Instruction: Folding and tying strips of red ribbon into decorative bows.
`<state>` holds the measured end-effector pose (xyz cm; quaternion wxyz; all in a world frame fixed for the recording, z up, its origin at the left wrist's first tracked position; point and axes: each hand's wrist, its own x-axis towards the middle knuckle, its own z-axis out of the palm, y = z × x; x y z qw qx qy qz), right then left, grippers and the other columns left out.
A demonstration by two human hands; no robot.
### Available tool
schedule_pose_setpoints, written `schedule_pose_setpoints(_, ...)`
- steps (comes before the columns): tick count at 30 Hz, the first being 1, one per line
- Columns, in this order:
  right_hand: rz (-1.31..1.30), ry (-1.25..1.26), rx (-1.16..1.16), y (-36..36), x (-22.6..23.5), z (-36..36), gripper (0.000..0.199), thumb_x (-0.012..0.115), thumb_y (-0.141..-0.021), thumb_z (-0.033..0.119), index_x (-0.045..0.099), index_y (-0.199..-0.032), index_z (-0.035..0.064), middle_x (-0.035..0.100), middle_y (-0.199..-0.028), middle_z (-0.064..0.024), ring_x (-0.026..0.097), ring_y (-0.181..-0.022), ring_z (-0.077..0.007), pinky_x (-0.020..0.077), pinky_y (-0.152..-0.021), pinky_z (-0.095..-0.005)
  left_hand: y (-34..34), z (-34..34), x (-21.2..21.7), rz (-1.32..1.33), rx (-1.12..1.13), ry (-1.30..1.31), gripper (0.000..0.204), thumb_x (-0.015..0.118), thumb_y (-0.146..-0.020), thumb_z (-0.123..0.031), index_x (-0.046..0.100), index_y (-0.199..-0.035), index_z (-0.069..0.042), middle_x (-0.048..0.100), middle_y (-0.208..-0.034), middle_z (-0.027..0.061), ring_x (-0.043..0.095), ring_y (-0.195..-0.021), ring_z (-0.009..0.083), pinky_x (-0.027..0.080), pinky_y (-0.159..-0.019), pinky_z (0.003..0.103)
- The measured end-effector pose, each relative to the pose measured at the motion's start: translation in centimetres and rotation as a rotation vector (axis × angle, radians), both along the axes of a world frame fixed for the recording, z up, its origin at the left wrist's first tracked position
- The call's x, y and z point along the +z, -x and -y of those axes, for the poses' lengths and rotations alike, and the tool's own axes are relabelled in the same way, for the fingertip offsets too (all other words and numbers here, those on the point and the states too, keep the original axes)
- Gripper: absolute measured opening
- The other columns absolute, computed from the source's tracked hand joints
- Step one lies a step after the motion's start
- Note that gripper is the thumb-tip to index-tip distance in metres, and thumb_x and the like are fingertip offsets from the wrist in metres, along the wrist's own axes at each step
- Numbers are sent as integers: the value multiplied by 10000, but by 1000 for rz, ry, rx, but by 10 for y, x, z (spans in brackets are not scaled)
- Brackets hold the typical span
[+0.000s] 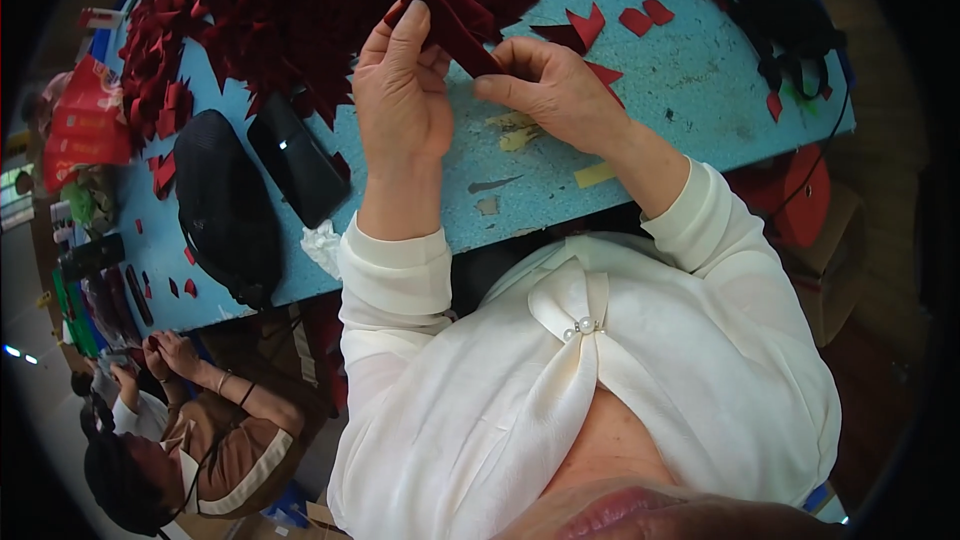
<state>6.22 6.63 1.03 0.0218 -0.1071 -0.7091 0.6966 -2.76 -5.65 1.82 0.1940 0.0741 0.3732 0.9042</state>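
Left hand (402, 90) and right hand (552, 90) pinched shut on dark red ribbon (458, 25), above blue table (690, 90).

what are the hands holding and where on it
Both hold one folded strip of dark red velvet ribbon: the left hand pinches its upper folded end, the right hand its lower end.

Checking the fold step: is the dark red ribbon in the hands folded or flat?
Folded: the ribbon strip bends over itself between the left hand and right hand, pinched by both.
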Motion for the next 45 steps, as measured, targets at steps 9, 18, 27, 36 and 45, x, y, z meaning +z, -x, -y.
schedule_pose_setpoints(9,-9,20,137,13,-5,-21,212,710,-799,111,587,-967,67,554,-813,60,485,-714,-18,397,-633,-172,2,11,7,62,-108,-156,146,639,-860,-106,623,-1002,-76,668,-962,58,635,-916,182,485,-891,337)
schedule_pose_setpoints(18,-187,-492,364,47,22,-62,117,678,-826,109,641,-926,59,635,-817,16,574,-772,-57,481,-731,-218,-3,22,17,-174,-251,-226,215,661,-820,-6,630,-1033,5,665,-961,81,631,-874,132,501,-834,244)
schedule_pose_setpoints(27,-705,-934,361,79,78,-86,149,684,-688,17,639,-825,53,626,-941,-94,570,-942,-248,450,-854,-360,-5,21,20,-431,-304,31,221,702,-766,34,657,-980,3,675,-888,81,638,-769,100,530,-698,195)
schedule_pose_setpoints(36,-437,-1277,109,57,6,-84,235,649,-749,10,618,-977,61,615,-996,-68,578,-996,-228,492,-864,-330,1,13,7,-380,-385,317,195,685,-787,20,662,-980,2,676,-887,74,635,-772,89,520,-712,181)
schedule_pose_setpoints(45,-348,-564,-116,18,8,-47,154,549,-905,133,588,-1021,39,632,-869,-49,615,-834,-140,498,-750,-257,4,10,0,-436,-391,380,212,692,-762,59,667,-964,-1,659,-872,53,597,-703,62,481,-644,147)
